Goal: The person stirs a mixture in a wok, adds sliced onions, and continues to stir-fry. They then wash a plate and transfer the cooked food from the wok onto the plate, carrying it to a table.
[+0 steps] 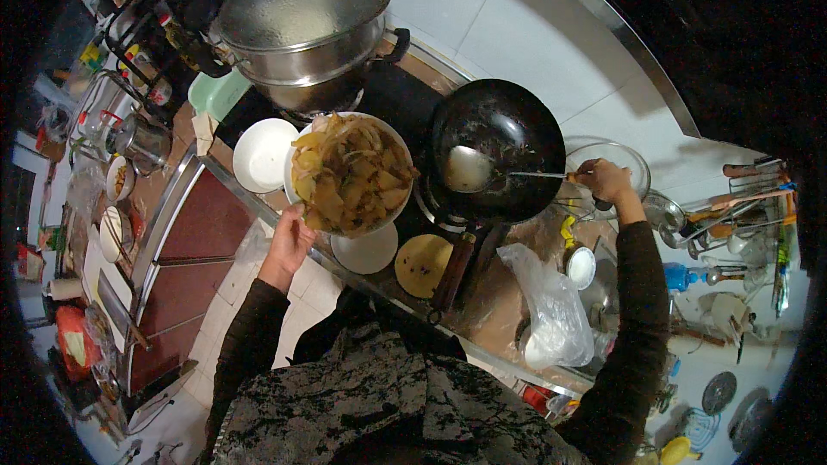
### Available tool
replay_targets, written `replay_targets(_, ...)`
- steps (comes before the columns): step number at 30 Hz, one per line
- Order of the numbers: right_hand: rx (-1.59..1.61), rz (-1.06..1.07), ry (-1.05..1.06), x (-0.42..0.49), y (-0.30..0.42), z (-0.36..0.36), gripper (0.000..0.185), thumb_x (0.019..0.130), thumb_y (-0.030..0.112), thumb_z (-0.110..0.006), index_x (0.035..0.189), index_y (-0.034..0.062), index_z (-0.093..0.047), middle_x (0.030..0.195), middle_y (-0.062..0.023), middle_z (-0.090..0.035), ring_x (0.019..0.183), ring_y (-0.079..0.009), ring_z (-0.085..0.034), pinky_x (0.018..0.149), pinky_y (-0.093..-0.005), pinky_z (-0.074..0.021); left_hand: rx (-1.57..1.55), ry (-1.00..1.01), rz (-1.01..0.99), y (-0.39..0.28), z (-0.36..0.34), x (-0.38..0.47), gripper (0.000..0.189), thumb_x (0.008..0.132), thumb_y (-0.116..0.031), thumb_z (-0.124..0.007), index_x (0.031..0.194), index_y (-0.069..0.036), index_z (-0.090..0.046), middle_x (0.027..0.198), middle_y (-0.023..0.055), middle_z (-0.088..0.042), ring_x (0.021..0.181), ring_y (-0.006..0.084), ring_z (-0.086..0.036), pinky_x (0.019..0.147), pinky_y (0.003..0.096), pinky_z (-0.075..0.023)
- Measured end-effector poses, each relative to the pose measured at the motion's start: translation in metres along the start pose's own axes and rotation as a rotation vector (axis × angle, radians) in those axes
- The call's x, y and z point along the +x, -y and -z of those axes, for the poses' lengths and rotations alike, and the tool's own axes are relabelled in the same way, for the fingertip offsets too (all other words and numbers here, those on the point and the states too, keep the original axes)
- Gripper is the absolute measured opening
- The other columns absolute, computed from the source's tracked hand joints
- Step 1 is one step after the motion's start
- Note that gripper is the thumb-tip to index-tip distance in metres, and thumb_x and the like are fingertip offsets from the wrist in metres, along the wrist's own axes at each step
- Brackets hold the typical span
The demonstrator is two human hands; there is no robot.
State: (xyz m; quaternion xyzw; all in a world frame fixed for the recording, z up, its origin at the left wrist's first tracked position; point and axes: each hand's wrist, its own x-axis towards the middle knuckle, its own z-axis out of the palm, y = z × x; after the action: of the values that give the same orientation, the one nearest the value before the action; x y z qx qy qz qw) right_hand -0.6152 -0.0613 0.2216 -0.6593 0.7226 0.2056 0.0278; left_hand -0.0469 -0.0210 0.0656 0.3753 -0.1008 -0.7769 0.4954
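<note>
My left hand (292, 239) grips the near edge of a white dish (289, 188). It is heaped with cooked food (355, 181) that looks like sliced potato and onion in brown sauce. The dish is held just left of a black wok (536, 119) on the stove. In my right hand (604, 181) is the handle of a metal ladle (468, 168), whose thin shaft reaches into the wok. The ladle's head rests low inside the wok, and small food scraps cling to the dark wall around it. The wok's wooden handle (455, 271) points towards me.
A lidded steamer pot (307, 68) stands behind the dish. A white bowl (261, 155), a white plate (367, 250) and a yellow round item (423, 265) sit along the near edge. At right are a plastic bag (555, 320), a glass lid (636, 158) and hanging utensils (723, 229).
</note>
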Motion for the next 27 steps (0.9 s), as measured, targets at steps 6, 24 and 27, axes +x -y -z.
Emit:
replay_targets(6,0.485,-0.017,0.01,0.037,-0.015,-0.063,0.03,0.084,0.042,-0.06,0.106,0.0229,-0.064,0.099,-0.0064,-0.068,0.097,-0.0297,-0.064,0.083,-0.0506,-0.0417,0.039,-0.048,-0.039,-0.004,-0.009,-0.008,0.03,0.085,-0.026,-0.059,0.106,-0.006,-0.053,0.098,0.0028,-0.062,0.074,0.0131,-0.059,0.053,0.0216,-0.0448)
replay_targets(24,0.247,-0.079,-0.502,-0.109,0.064,0.097,0.022,0.088,0.031,-0.059,0.097,0.0115,-0.064,0.087,-0.0079,-0.066,0.085,-0.0258,-0.06,0.082,-0.0394,-0.0355,0.039,-0.031,0.007,0.01,-0.027,0.0,0.016,0.089,-0.021,-0.053,0.092,-0.006,-0.055,0.075,-0.0005,-0.057,0.064,0.0131,-0.048,0.065,0.0267,-0.0434)
replay_targets(27,0.082,0.016,-0.776,-0.125,0.097,0.108,0.019,0.086,0.026,-0.06,0.099,0.0131,-0.065,0.09,-0.0065,-0.063,0.087,-0.0239,-0.057,0.083,-0.0376,-0.0325,-0.036,-0.049,0.017,0.019,-0.01,0.01,0.013,0.09,-0.019,-0.053,0.093,-0.007,-0.055,0.079,0.0004,-0.057,0.065,0.0131,-0.049,0.069,0.0278,-0.0434)
